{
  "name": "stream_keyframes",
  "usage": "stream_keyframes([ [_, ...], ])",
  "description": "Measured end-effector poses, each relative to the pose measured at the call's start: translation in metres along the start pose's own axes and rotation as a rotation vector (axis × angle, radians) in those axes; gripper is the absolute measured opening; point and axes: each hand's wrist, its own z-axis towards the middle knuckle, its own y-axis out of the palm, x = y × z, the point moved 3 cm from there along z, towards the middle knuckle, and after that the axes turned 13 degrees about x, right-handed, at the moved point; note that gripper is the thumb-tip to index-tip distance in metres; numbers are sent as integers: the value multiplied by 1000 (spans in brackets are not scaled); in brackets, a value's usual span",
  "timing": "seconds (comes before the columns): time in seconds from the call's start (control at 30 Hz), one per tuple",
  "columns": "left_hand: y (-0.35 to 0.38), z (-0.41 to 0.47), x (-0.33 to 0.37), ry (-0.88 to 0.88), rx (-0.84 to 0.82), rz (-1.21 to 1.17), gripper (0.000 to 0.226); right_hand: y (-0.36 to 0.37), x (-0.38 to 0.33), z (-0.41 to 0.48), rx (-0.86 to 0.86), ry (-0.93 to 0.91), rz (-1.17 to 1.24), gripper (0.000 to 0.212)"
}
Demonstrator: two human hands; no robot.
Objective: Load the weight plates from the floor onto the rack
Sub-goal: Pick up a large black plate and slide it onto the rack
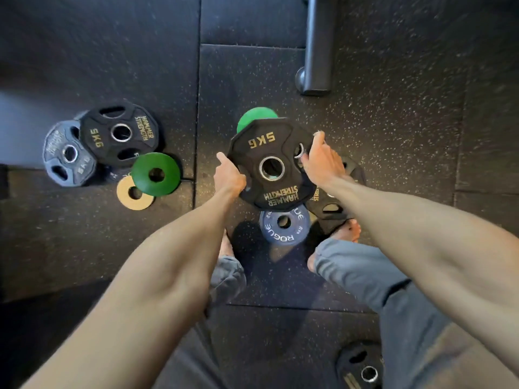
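I hold a black 5 kg Hammer Strength plate [269, 153] flat above the floor in both hands. My left hand [229, 176] grips its left edge. My right hand [323, 161] grips its right side, fingers curled into a grip slot. Under it lie a green plate [257, 116], a blue Rogue plate [283, 227] and another black plate [334, 204]. At the left lie a black 5 kg plate [119, 133], a grey plate [67, 154], a green plate [156, 174] and a tan plate [133, 193]. One more black plate [361, 366] lies at the bottom right.
A dark metal leg of some gym equipment [317, 46] stands on the speckled rubber floor [393, 122] at the top centre. My bare feet [348, 230] and grey trouser legs [365, 270] are close to the plates below my hands.
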Motion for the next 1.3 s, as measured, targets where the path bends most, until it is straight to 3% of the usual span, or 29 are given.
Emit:
stream_keyframes([
  [0.23,-171,-97,117,190,22,-18,82,-208,-50,-36,184,30,111,37],
  [0.4,-278,-165,228,381,92,-58,52,-354,-62,-56,388,101,248,34],
  [0.5,-322,-206,294,466,115,-110,49,-434,-58,-57,530,162,304,35],
  [0.73,-386,-289,452,631,135,-418,51,-613,-20,-22,840,183,364,40],
  [0.9,-420,-354,566,806,250,-620,30,-738,17,14,1005,164,470,45],
  [1.03,-448,-392,651,922,366,-813,36,-832,34,53,1102,109,615,39],
  [1.3,-492,-403,783,1063,519,-1063,43,-932,54,145,1323,-62,928,36],
])
